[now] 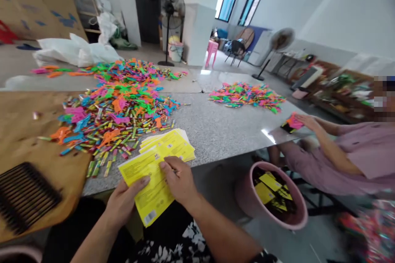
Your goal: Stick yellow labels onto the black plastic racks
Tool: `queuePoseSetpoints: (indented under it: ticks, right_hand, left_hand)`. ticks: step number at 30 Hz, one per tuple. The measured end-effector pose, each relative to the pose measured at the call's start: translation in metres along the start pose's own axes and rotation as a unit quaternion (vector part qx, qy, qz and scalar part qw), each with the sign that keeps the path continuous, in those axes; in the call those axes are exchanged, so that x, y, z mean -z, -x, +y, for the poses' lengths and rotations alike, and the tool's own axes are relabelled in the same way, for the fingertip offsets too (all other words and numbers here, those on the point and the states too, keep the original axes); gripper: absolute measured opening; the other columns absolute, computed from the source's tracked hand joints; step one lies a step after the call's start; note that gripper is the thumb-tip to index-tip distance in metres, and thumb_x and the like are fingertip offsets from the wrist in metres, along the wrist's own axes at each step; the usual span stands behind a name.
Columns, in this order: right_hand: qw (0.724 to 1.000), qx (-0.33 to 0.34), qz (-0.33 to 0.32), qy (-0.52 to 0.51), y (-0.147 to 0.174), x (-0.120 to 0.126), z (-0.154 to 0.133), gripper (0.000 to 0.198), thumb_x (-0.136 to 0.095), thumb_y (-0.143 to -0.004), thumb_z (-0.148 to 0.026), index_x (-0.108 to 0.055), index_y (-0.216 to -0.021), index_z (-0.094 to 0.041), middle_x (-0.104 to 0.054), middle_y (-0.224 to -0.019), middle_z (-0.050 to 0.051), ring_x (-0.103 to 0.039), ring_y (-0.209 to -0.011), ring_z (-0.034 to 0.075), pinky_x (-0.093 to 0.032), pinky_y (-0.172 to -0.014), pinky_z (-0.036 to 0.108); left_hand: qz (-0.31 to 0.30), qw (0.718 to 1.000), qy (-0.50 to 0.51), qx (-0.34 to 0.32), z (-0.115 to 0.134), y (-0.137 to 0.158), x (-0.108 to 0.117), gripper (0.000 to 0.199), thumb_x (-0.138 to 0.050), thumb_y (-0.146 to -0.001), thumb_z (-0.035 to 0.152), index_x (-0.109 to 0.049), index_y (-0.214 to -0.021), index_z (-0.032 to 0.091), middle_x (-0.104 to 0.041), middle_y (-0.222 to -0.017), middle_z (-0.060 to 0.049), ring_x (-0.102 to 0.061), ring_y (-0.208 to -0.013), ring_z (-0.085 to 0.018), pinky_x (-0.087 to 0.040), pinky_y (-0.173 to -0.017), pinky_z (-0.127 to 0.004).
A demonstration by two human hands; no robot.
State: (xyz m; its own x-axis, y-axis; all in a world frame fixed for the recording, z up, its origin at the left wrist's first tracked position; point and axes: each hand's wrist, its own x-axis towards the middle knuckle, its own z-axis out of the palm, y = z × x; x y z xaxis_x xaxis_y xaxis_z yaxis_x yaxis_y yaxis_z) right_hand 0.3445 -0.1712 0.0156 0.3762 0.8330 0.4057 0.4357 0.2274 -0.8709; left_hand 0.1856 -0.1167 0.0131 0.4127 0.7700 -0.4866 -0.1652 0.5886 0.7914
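Observation:
A yellow printed packet [153, 197], flat and marked with small text and a barcode, is held tilted in front of my body. My left hand [126, 197] is closed on its left edge, thumb on top. On its right edge my right hand [180, 181] grips it with the thumb and bent fingers. Behind it, a stack of similar yellow packets [182, 144] lies on the grey stone table. Beyond my left hand is a heap of bright plastic toy guns [119, 102] mixed with small coloured tubes [106, 148].
A second toy heap [247, 95] lies on the grey table [222, 131]. A black ribbed rack [27, 195] sits on brown board [18, 131] at left. To the right, a pink bucket [251, 201] holds yellow packets; a seated co-worker [327, 152] handles a pink item.

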Motion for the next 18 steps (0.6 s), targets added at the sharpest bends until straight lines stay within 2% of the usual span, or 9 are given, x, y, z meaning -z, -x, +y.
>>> queuePoseSetpoints:
  ticks: [6,12,15,18]
  right_hand:
    - [0.999,-0.041,-0.011,-0.023,0.001,0.003,0.001,0.036,-0.050,-0.104,-0.046,-0.074,-0.092,-0.023,-0.076,-0.097,0.005,-0.070,-0.093,0.019,-0.053,-0.085,0.031]
    - [0.994,-0.103,-0.010,-0.033,-0.001,0.019,0.015,0.031,-0.060,-0.098,-0.048,-0.077,-0.093,-0.022,-0.076,-0.100,0.004,-0.068,-0.093,0.020,-0.052,-0.085,0.031]
    - [0.986,-0.158,0.017,-0.056,-0.013,0.034,0.029,0.035,-0.069,-0.090,-0.055,-0.077,-0.085,-0.020,-0.073,-0.085,0.003,-0.064,-0.078,0.017,-0.051,-0.072,0.028]
    - [0.956,-0.247,0.069,-0.145,-0.028,0.050,0.044,0.042,-0.081,-0.076,-0.058,-0.067,-0.068,-0.019,-0.056,-0.058,-0.004,-0.050,-0.055,0.010,-0.043,-0.052,0.024]
  left_hand:
    - [-0.035,0.999,-0.015,-0.015,-0.002,-0.001,0.004,0.064,-0.098,-0.051,0.039,-0.079,-0.106,0.014,-0.081,-0.100,-0.013,-0.076,-0.102,-0.043,-0.066,-0.080,-0.048]
    - [-0.071,0.997,-0.007,-0.031,-0.001,-0.002,0.012,0.055,-0.093,-0.061,0.040,-0.079,-0.107,0.012,-0.081,-0.105,-0.015,-0.077,-0.098,-0.038,-0.064,-0.086,-0.047]
    - [-0.086,0.995,-0.015,-0.039,0.007,-0.013,0.019,0.055,-0.090,-0.066,0.039,-0.077,-0.113,0.012,-0.080,-0.107,-0.016,-0.078,-0.096,-0.036,-0.064,-0.087,-0.046]
    - [-0.071,0.995,-0.036,-0.058,0.013,-0.033,0.028,0.059,-0.090,-0.067,0.039,-0.075,-0.117,0.011,-0.080,-0.109,-0.016,-0.078,-0.097,-0.035,-0.063,-0.088,-0.046]
